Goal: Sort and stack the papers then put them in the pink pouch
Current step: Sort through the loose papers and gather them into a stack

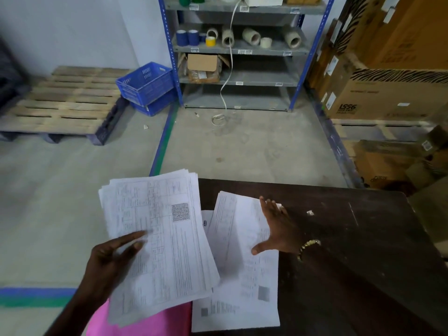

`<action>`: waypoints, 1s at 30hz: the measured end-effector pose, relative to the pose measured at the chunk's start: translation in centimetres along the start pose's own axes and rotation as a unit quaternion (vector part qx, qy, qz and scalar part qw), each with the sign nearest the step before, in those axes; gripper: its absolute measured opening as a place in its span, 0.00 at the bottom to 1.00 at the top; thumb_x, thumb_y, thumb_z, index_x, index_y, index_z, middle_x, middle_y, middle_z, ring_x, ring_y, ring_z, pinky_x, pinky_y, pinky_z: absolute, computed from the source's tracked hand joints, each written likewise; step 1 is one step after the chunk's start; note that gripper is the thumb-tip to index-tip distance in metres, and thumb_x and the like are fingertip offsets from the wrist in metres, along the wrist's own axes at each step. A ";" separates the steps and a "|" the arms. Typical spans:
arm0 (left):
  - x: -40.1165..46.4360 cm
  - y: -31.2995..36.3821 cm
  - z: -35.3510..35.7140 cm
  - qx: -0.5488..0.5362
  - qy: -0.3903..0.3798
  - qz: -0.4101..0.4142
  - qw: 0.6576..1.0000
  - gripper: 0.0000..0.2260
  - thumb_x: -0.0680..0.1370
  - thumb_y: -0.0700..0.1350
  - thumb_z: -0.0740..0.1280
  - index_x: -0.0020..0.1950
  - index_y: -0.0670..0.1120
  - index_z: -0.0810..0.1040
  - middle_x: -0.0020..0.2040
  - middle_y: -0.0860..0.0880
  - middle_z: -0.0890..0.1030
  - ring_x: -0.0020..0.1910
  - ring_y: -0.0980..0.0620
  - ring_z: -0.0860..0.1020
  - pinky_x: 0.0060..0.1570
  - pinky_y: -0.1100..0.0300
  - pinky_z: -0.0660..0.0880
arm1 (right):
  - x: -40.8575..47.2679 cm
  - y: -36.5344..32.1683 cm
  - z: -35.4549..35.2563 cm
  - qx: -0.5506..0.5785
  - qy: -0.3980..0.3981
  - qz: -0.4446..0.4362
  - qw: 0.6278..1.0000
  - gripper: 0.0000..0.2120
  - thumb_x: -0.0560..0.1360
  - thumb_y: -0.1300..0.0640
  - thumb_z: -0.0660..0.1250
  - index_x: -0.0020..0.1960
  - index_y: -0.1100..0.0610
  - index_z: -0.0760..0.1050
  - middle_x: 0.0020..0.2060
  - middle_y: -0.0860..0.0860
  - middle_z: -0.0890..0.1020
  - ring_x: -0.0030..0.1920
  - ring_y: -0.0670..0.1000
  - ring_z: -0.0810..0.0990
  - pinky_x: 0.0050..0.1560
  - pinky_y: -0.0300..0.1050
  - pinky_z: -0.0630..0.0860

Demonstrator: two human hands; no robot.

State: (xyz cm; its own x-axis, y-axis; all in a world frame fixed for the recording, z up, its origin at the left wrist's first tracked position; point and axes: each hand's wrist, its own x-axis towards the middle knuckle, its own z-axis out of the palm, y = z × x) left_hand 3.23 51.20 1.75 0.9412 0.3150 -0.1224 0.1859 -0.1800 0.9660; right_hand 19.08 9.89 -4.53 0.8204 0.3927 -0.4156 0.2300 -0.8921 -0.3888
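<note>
My left hand (114, 257) grips a stack of printed papers (167, 238), thumb across the top sheet, holding it raised over the table's left edge. My right hand (276, 229) lies flat with spread fingers on loose sheets (244, 275) that sit on the dark wooden table (351, 251). The pink pouch (150, 321) lies at the table's near left corner, mostly hidden under the held stack.
A small white scrap (310, 212) lies on the table beyond my right hand. Past the table is concrete floor, a blue metal shelf rack (237, 52), blue crates (148, 86), a wooden pallet (63, 103) at left and cardboard boxes (388, 93) at right.
</note>
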 end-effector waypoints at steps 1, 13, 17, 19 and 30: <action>-0.1 -0.3 0.1 0.000 -0.006 -0.003 1.000 0.09 0.76 0.35 0.72 0.55 0.43 0.87 0.53 0.50 0.88 0.41 0.64 0.82 0.37 0.77 0.74 | -0.2 -0.2 0.2 -0.001 0.002 -0.003 1.000 0.78 0.53 0.18 0.73 0.81 0.46 0.25 0.85 0.52 0.37 0.84 0.54 0.34 0.84 0.60 0.39; -0.7 -2.4 1.1 0.010 -0.048 -0.024 0.999 0.10 0.76 0.37 0.73 0.55 0.47 0.88 0.55 0.54 0.87 0.56 0.59 0.84 0.55 0.71 0.78 | -3.6 -2.1 0.7 0.099 0.066 -0.025 0.993 0.62 0.67 0.42 0.83 0.84 0.39 0.41 0.82 0.45 0.61 0.81 0.53 0.62 0.78 0.54 0.64; -0.5 -2.6 1.0 0.018 -0.052 -0.022 0.998 0.10 0.76 0.36 0.72 0.55 0.47 0.88 0.54 0.55 0.87 0.55 0.61 0.84 0.53 0.73 0.77 | -5.1 -1.8 0.6 0.340 0.127 -0.015 0.932 0.54 0.69 0.57 0.84 0.83 0.37 0.55 0.80 0.42 0.65 0.79 0.49 0.66 0.74 0.51 0.72; -0.2 -2.6 0.8 0.010 -0.052 -0.025 0.998 0.10 0.76 0.36 0.72 0.56 0.46 0.87 0.54 0.55 0.88 0.54 0.60 0.84 0.52 0.71 0.79 | -6.0 -1.3 -0.6 0.392 0.177 -0.025 0.903 0.53 0.67 0.60 0.85 0.83 0.43 0.59 0.79 0.39 0.68 0.78 0.44 0.69 0.75 0.50 0.72; 0.4 -3.5 5.3 -0.012 -0.100 -0.045 0.994 0.11 0.77 0.37 0.73 0.59 0.45 0.86 0.57 0.56 0.86 0.58 0.61 0.83 0.52 0.71 0.78 | -10.6 -3.2 -12.0 0.469 0.162 -0.074 0.865 0.46 0.73 0.68 0.76 0.79 0.36 0.63 0.68 0.34 0.77 0.63 0.35 0.81 0.53 0.41 0.85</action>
State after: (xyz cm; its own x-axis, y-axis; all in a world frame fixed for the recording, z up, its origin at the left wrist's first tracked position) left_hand 4.44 47.03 -2.84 0.9585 0.1373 -0.2500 0.2683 -0.1367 0.9536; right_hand 15.88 5.85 10.96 0.9570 0.2679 -0.1117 -0.0567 -0.2048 -0.9772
